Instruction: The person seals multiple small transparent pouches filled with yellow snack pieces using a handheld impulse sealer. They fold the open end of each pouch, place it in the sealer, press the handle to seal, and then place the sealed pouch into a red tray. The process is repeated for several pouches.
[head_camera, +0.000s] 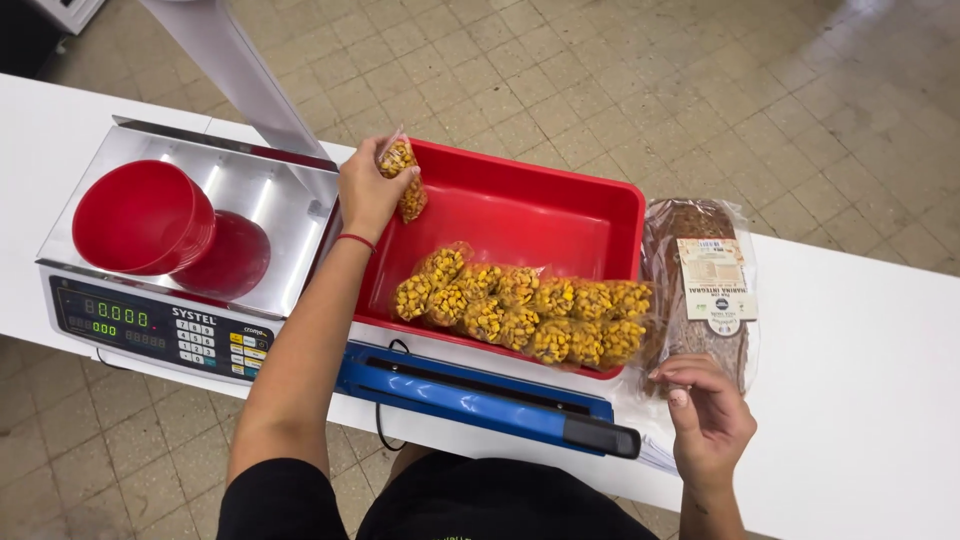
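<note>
1. The step in hand looks like packing: the left hand (368, 190) is clenched around a small clear plastic bag of yellow-orange toasted corn kernels (402, 176), gripping it by the top and holding it over the far left corner of the red rectangular plastic tray (600, 205).
2. The held bag hangs just above the tray floor, apart from the other bags; whether its bottom touches the plastic cannot be told.
3. The right hand (708, 412) is loosely curled and holds nothing that shows; its fingertips rest near the lower end of a clear plastic pack of brown sliced bread with a paper label (700, 290), which lies on the white counter (860, 360) just beside the tray's right wall.
4. Judging by this, setting the bag down would call for lowering it to the bare tray floor beside the row and opening the fingers without tipping it.
5. Inside the tray, a row of filled corn bags (520, 305) lies close together along the near wall; the far half is bare.
6. A blue bar-shaped heat sealer (480, 395) sits on the counter against the tray's near edge.
7. On the steel-topped electronic scale (240, 185) to the left lies a red plastic cup (140, 215) tipped on its side, with nothing seen in it.
</note>
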